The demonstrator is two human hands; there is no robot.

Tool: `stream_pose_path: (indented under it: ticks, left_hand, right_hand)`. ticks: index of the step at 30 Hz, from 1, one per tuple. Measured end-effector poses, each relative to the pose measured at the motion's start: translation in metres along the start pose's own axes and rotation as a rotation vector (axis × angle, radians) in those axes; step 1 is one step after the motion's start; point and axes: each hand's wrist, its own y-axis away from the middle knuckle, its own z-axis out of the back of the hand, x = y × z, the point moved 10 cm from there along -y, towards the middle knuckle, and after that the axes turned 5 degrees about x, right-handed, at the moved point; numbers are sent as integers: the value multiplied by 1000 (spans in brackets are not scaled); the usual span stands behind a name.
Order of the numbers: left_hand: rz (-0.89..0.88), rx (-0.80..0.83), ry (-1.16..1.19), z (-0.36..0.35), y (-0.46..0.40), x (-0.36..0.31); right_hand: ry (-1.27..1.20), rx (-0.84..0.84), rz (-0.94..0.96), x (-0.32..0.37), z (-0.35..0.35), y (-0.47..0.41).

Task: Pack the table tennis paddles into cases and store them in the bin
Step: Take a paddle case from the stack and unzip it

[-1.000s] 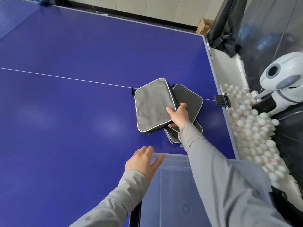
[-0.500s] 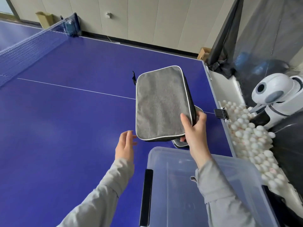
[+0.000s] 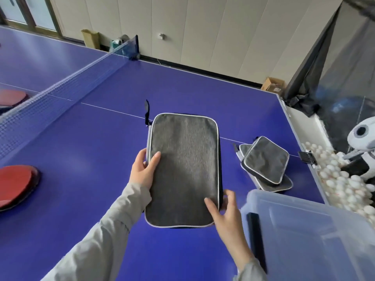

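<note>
Holding one grey case point(image 3: 183, 169) — left hand point(image 3: 142, 171), right hand point(image 3: 224, 209) — two stacked cases point(image 3: 265, 164), two red paddles point(image 3: 15, 183).

Red round rubber paddle point(image 3: 15, 184) is getting cut off by left edge, 2nd red paddle point(image 3: 12, 97) too. Clear plastic storage bin point(image 3: 316, 236) is running off btm-right & looking blurred. Grey fabric case point(image 3: 183, 169) is hiding its contents.

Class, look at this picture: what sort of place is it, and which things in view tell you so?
Probably a table tennis training room: a blue table with a net, red paddles lying on it, and a heap of white balls beside a ball machine.
</note>
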Motion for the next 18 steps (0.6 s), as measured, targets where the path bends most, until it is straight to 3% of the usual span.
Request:
stream_pose_path:
  ticks: [4,8,12,18]
  left_hand:
    - [-85,95,-142,84,-7,-19]
    - [-125,199,-394,151,-12,-22]
    - [-169,307,-623,183,-13,-29]
    - [-216,470,-830,202,-23,-36]
  right_hand:
    - [160,-120,233,71,-62,-11]
    - [280,-88,468,177,-134,-28]
    - [314,132,384,218,-204,-37]
    - [272,356,191,218,-240,-40]
